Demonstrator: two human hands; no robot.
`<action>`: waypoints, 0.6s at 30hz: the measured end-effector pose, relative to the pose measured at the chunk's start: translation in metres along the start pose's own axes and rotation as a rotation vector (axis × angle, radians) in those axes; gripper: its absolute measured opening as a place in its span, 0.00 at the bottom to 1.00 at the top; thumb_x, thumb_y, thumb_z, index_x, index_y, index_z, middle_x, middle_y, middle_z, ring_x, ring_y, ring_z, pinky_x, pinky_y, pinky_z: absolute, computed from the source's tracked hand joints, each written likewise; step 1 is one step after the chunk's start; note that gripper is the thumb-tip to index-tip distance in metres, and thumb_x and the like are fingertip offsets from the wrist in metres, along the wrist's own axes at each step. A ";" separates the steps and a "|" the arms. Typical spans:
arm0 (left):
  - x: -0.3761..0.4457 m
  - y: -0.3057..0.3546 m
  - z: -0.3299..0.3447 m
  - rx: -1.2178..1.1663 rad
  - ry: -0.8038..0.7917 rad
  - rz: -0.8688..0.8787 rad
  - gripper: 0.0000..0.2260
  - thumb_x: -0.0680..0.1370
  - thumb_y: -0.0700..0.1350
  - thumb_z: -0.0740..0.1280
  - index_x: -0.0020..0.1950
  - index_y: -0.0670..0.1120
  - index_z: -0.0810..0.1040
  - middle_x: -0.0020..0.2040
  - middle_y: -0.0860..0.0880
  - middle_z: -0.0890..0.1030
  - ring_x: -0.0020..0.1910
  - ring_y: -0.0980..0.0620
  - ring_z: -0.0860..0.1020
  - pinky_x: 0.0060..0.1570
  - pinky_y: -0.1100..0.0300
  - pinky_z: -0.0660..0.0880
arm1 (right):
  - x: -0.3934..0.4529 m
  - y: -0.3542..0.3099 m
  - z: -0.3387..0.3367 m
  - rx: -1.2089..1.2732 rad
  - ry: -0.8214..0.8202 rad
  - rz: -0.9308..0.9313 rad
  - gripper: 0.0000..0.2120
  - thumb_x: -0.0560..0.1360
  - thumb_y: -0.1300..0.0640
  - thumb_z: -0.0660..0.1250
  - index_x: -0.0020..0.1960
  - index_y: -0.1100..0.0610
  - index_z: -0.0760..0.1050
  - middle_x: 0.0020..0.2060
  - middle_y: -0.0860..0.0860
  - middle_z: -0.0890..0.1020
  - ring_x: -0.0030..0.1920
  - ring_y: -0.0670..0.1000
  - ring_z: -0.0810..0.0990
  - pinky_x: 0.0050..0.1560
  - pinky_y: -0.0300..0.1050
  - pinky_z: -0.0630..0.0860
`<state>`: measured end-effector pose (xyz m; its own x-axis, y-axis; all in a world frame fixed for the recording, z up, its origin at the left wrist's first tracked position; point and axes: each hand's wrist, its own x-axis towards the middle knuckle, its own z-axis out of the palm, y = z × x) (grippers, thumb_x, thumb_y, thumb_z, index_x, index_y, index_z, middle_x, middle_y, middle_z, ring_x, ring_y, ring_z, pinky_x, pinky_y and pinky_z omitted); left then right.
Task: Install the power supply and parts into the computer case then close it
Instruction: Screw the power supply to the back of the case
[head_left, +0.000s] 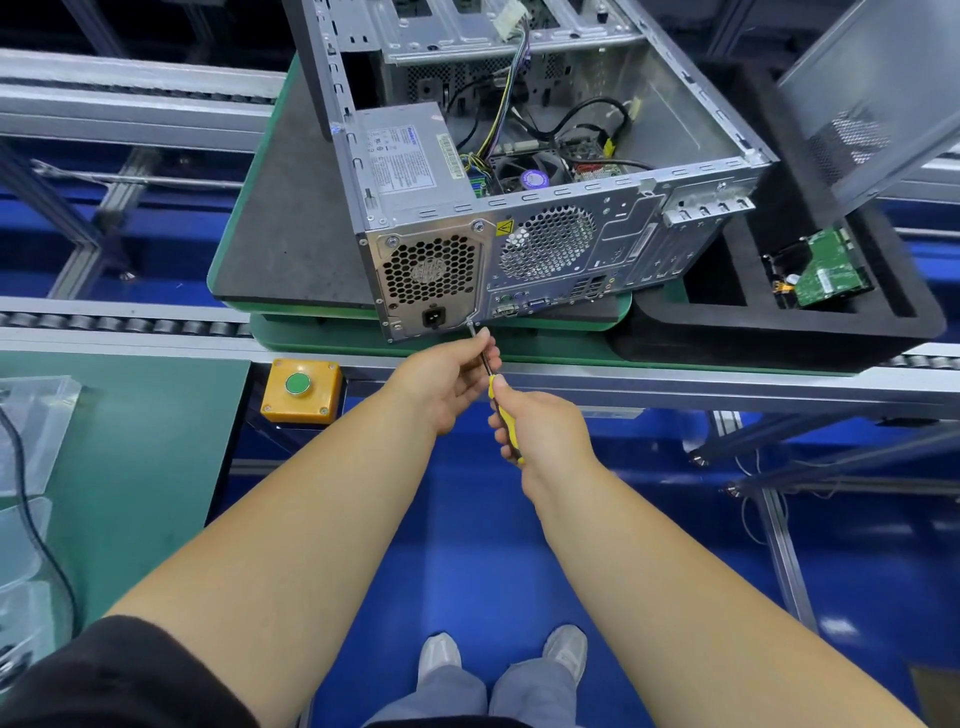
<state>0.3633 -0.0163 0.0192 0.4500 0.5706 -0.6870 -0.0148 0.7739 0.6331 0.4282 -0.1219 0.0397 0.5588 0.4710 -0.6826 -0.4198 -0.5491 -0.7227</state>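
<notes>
Open computer case (597, 228) is laid on its side on a green pallet (291, 249), rear panel turned to the person. Power supply (410, 161) is seated in the near-left corner. Screwdriver (500, 410) handle is wrapped by the right hand (545, 436) grip; its shaft is pinched by left hand (447, 384) fingertips, tip set at a rear-panel screw (471, 323).

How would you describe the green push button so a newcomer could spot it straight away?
Start at the open computer case on its green pallet. Just below the pallet's front left corner, on the conveyor rail, sits a small orange box. The green button on top is round, the only one in view.
</notes>
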 end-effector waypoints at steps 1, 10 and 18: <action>-0.001 -0.001 -0.002 -0.021 -0.024 0.010 0.06 0.78 0.46 0.69 0.47 0.45 0.82 0.39 0.51 0.85 0.38 0.58 0.83 0.34 0.66 0.78 | 0.000 -0.001 0.001 -0.006 0.005 0.013 0.15 0.76 0.46 0.70 0.40 0.58 0.80 0.26 0.48 0.79 0.24 0.44 0.72 0.23 0.35 0.70; 0.000 -0.003 -0.001 -0.028 0.028 0.040 0.03 0.77 0.42 0.69 0.45 0.43 0.81 0.33 0.51 0.83 0.29 0.59 0.79 0.26 0.67 0.74 | 0.000 -0.003 0.000 0.400 -0.321 0.367 0.23 0.79 0.39 0.62 0.46 0.59 0.80 0.27 0.51 0.75 0.23 0.46 0.69 0.22 0.36 0.68; 0.004 -0.001 0.003 0.001 0.077 0.008 0.08 0.76 0.44 0.72 0.37 0.44 0.80 0.29 0.51 0.80 0.23 0.60 0.75 0.24 0.68 0.71 | -0.001 -0.008 0.002 0.013 -0.068 0.088 0.19 0.78 0.44 0.67 0.39 0.59 0.80 0.23 0.48 0.78 0.25 0.46 0.73 0.25 0.37 0.72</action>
<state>0.3679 -0.0157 0.0165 0.3798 0.5961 -0.7074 -0.0175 0.7692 0.6388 0.4297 -0.1170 0.0458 0.4696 0.4676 -0.7489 -0.4742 -0.5819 -0.6607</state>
